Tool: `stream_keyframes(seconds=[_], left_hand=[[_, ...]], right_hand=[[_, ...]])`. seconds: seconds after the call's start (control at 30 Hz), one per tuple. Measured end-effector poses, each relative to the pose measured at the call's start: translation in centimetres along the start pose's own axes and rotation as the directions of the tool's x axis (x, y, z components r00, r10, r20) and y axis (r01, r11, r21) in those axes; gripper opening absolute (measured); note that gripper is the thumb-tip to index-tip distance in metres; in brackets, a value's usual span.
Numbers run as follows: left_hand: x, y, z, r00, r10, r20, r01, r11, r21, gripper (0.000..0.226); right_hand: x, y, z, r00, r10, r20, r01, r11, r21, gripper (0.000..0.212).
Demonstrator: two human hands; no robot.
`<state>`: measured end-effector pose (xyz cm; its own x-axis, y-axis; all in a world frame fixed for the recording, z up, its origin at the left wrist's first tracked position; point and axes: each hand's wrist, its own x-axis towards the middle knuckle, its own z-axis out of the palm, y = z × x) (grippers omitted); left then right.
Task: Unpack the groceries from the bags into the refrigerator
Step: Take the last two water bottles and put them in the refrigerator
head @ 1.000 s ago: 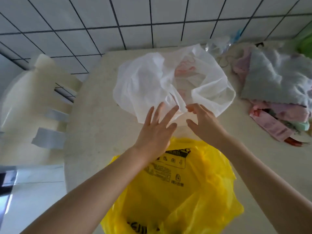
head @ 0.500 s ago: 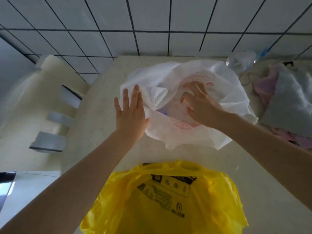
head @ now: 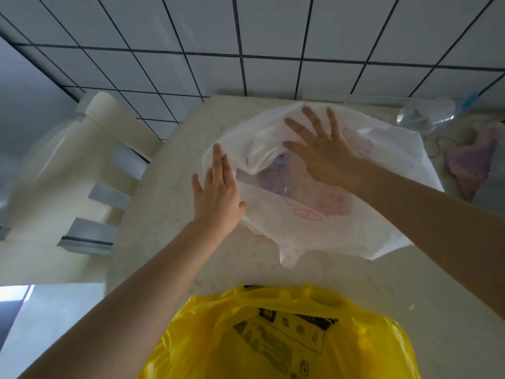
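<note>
Your left hand (head: 217, 192) and right hand (head: 321, 151) lie flat and released on the white bag (head: 382, 214), mid-table (head: 153, 242). Something purple, maybe a package, shows through. Yellow bag (head: 273, 337) sits nearer you.

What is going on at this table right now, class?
A person is working at the white plastic bag on the beige table, with both hands spread flat. The left hand is at the bag's left edge, and the right hand is on the bag near its opening. Something purple shows faintly through the plastic, too unclear to name. A yellow plastic bag sits nearer the person, untouched. Nothing has been taken out yet.
</note>
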<state>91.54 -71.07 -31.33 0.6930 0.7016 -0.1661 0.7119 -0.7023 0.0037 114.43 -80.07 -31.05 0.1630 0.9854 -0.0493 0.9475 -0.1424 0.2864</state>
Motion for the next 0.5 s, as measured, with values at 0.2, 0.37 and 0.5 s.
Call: stream_keyframes(seconds=[0.2,0.37,0.5], left_hand=[[1.2,-0.4,0.5,0.989,-0.019,0.145,0.007,0.997,0.081,0.113],[1.1,-2.1,2.0,0.977,-0.069,0.201,0.043,0.99,0.132,0.099],[0.8,-3.5,4.0,0.969,-0.114,0.22,0.095,0.991,0.094,0.094]], right_hand=[[3.7,0.5,0.6,0.989,0.04,0.14,-0.054,0.994,0.095,0.074],[5.7,-0.2,2.0,0.963,-0.004,0.269,-0.085,0.945,0.316,0.066],[6.6,-0.7,3.0,0.963,0.028,0.267,-0.146,0.888,0.435,0.056]])
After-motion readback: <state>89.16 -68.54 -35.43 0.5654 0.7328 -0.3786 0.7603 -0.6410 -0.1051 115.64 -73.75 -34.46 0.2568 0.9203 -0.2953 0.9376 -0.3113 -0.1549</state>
